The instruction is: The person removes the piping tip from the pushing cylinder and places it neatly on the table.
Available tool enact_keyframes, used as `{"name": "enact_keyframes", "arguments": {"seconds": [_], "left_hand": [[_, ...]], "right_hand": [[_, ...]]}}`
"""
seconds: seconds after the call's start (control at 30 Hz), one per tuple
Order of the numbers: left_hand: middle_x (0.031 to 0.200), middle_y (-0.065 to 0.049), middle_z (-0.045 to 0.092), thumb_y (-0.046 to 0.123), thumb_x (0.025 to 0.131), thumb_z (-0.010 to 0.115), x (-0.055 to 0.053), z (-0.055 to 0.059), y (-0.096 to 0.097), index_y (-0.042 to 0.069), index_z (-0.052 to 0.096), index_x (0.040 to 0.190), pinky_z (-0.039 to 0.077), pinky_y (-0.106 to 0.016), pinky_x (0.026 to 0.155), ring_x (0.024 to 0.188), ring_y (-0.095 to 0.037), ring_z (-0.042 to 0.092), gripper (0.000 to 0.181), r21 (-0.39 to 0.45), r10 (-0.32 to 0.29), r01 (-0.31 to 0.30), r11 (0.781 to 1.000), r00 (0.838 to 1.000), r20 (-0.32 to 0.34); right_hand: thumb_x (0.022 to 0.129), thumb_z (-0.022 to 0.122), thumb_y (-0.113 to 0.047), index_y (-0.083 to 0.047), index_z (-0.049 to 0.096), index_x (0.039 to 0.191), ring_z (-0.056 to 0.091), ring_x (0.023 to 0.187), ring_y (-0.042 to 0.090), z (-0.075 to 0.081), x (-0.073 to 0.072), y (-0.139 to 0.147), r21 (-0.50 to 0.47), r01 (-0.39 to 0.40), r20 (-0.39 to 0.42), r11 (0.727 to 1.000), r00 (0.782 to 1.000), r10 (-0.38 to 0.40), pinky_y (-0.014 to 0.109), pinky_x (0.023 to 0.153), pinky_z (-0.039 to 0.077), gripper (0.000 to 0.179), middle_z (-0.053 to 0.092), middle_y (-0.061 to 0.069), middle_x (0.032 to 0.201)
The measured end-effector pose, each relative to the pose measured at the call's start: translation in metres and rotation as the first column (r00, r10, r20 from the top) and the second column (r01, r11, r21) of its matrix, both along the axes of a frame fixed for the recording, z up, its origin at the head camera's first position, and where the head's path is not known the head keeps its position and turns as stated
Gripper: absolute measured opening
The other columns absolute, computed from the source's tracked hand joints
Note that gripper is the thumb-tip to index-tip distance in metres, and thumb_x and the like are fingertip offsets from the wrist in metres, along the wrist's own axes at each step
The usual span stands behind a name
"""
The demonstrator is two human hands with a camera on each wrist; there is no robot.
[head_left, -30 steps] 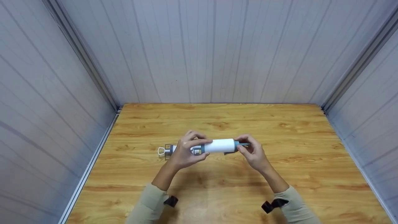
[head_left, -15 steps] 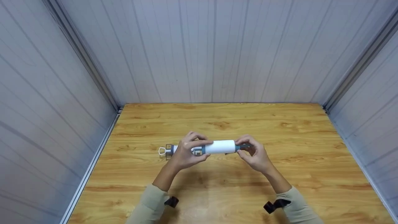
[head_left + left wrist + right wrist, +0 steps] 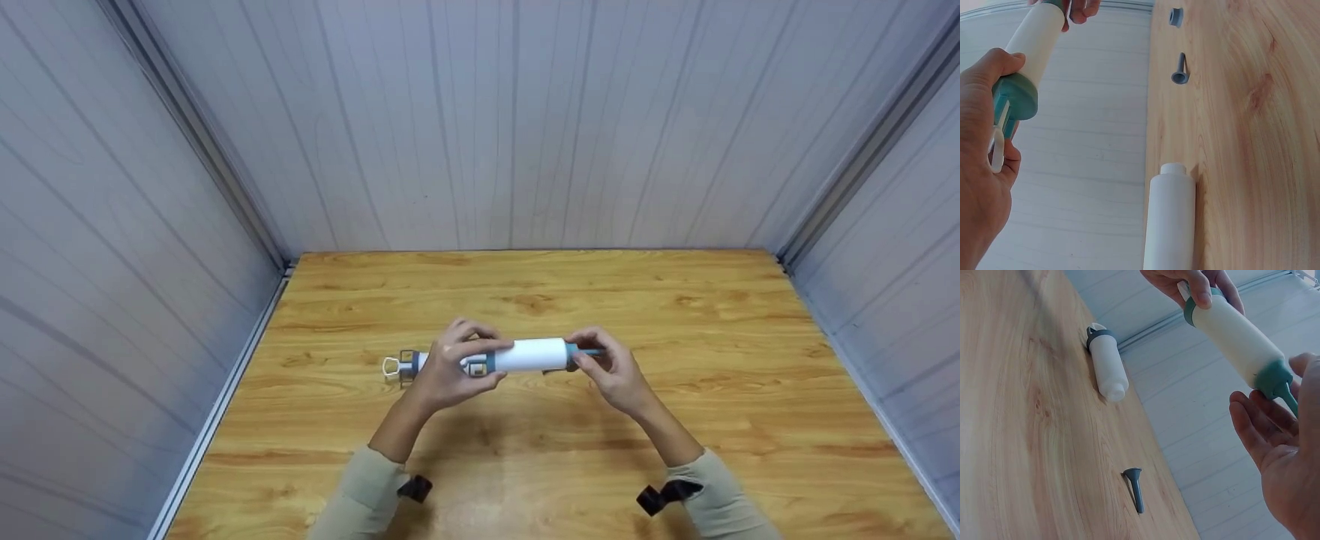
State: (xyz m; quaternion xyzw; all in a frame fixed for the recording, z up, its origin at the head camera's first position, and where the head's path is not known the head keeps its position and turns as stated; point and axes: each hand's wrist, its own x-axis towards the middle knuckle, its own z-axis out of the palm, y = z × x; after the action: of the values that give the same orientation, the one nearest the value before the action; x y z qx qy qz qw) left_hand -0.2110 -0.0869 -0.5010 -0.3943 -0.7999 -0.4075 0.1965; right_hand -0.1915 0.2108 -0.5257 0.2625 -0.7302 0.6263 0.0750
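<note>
A white piping syringe [image 3: 532, 355] with teal ends is held level above the table, roughly crosswise. My left hand [image 3: 450, 367] grips its handle end, thumb and fingers around the teal collar [image 3: 1019, 97]; a white pull handle [image 3: 998, 149] shows beside the palm in the left wrist view. At the other end, my right hand [image 3: 615, 379] pinches the teal nozzle [image 3: 1273, 379], whose thin spout points away from the barrel. Part of the nozzle is hidden by the right fingers in the head view.
Lying on the wooden table [image 3: 712, 315] is a second white syringe [image 3: 1107, 363] with a dark grey cap, partly behind the left hand. A grey funnel-shaped nozzle [image 3: 1135, 489] and a small grey ring [image 3: 1176, 17] lie apart from it. Pale panel walls [image 3: 480, 135] enclose the table.
My right fingers have shifted around the nozzle, thumb moving back and then forward over it. The left hand and the barrel stay almost in place.
</note>
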Motion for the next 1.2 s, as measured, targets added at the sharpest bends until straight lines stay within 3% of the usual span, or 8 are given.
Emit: {"name": "enact_keyframes", "arguments": {"seconds": [0.4, 0.73, 0.9, 1.2], "left_hand": [[0.115, -0.006, 0.071, 0.021, 0.079, 0.086, -0.0007, 0.0000, 0.0021, 0.028, 0.076, 0.119, 0.058, -0.037, 0.088, 0.108, -0.019, 0.061, 0.041, 0.007, -0.008, 0.008, 1.000, 0.999, -0.039], [0.114, -0.006, 0.071, 0.020, 0.078, 0.086, -0.0004, -0.0013, 0.0015, 0.027, 0.076, 0.117, 0.058, -0.035, 0.087, 0.108, -0.019, 0.060, 0.041, 0.012, -0.006, 0.006, 1.000, 0.999, -0.035], [0.113, -0.007, 0.071, 0.019, 0.078, 0.087, -0.0004, -0.0014, 0.0015, 0.026, 0.076, 0.117, 0.058, -0.034, 0.087, 0.107, -0.020, 0.061, 0.041, 0.019, -0.011, 0.012, 1.000, 0.999, -0.043], [0.116, -0.003, 0.070, 0.019, 0.078, 0.086, 0.0020, -0.0017, 0.0010, 0.026, 0.076, 0.118, 0.057, -0.034, 0.089, 0.109, -0.019, 0.059, 0.042, 0.012, -0.010, 0.010, 1.000, 0.999, -0.032]], "right_hand": [[0.099, 0.056, 0.002, 0.003, 0.059, 0.122, 0.068, 0.095, 0.011, 0.0002, -0.0006, 0.0013, 0.008, 0.007, 0.003, 1.000, 1.000, -0.007, 0.027, 0.078, 0.061, 0.023, 0.064, 0.007, 0.112], [0.092, 0.062, 0.011, 0.007, 0.057, 0.120, 0.066, 0.108, 0.013, -0.0002, 0.0002, 0.0004, -0.034, -0.053, -0.074, 0.998, 0.996, 0.050, 0.023, 0.088, 0.059, 0.029, 0.061, 0.010, 0.119], [0.092, 0.064, 0.009, 0.006, 0.055, 0.123, 0.066, 0.109, 0.014, 0.0004, 0.0006, 0.0006, -0.035, -0.053, -0.057, 0.998, 0.997, 0.051, 0.024, 0.089, 0.059, 0.032, 0.060, 0.009, 0.121], [0.100, 0.053, 0.003, 0.002, 0.058, 0.121, 0.069, 0.085, 0.013, -0.0011, 0.0002, 0.0014, 0.000, -0.025, -0.012, 1.000, 1.000, 0.025, 0.028, 0.073, 0.061, 0.022, 0.065, 0.010, 0.105]]}}
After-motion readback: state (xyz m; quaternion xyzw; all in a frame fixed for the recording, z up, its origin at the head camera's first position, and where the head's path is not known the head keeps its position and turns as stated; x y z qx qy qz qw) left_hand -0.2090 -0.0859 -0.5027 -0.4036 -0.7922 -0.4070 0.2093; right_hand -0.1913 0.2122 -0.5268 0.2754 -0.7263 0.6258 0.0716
